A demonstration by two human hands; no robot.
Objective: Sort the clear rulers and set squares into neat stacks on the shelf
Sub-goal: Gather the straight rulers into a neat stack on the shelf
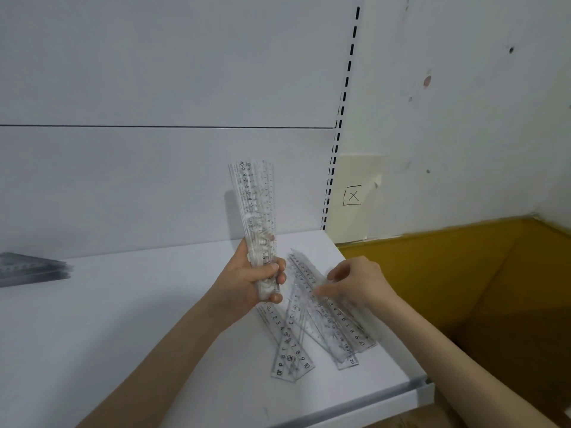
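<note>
head view looks down on a white shelf with both bare forearms reaching in from the lower edge. the left hand is closed around a bundle of clear rulers, fingers and thumb wrapped round its lower end. the bundle stands nearly upright above the shelf, its top fanning slightly against the white back panel, printed numbers running down the edges. just right of that hand, loose rulers lie flat on the shelf near its front right corner, crossing one another at several angles in an untidy overlap. the right hand is over the upper part of this pile, palm down, its bent fingers on the topmost ruler. the hand is blurred, so i cannot tell whether it pinches that ruler or only touches it. far off at the left edge of the shelf, well apart from both hands, lies a grey, blurred stack of set squares. a slotted upright runs up the right end of the back panel. beyond it is a marked, off-white wall bearing a hand-drawn boxed x. below the wall, right of the shelf, is a yellow-brown area.
</note>
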